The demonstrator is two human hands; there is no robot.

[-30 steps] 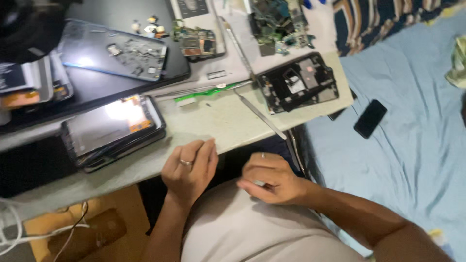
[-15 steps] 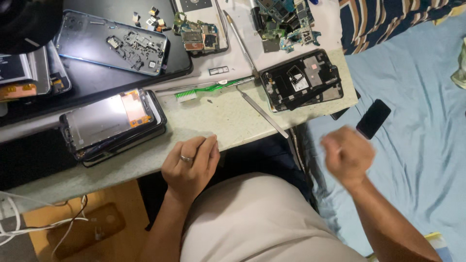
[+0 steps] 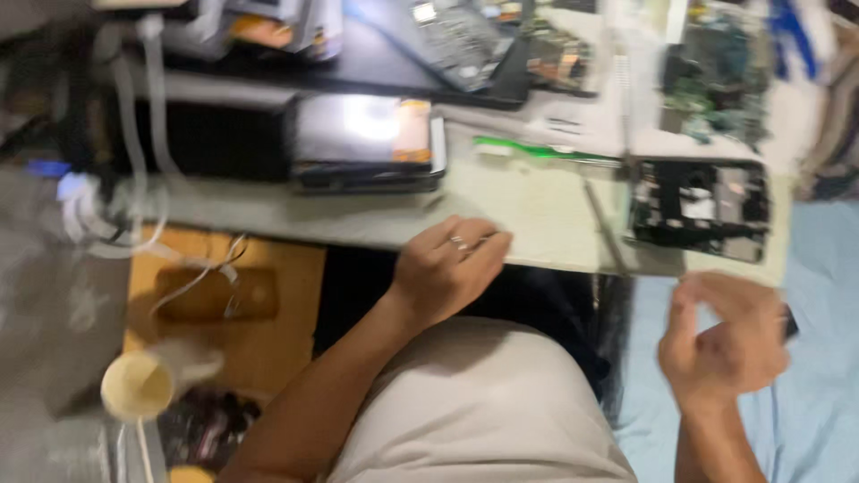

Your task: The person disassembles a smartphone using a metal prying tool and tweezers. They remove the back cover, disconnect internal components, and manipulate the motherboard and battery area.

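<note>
Two hands, neither plainly at work on a part. Left hand at centre, laid palm-down on the near edge of the table, fingers loosely spread, ring on one, nothing under it that shows. Right hand at lower right, lifted clear of the table, fingers half curled toward the thumb; too blurred to tell whether anything small sits pinched there.

Nearest to that hand: a black phone frame at right, opened and gutted, lying flat near the table edge. Just left of it a thin metal tool, and above that a green brush. Left of centre, a phone face up, glass catching the light. Upper right, a green circuit board, apart from any casing. Judging from this: stripping down well advanced, putting back together not begun, every piece lying separate.

Pale, crowded table across the upper half. Below it at left, wooden floor, loose white cables and a cup. Lower right, a light blue sheet. Dim indoor light, much motion blur.
</note>
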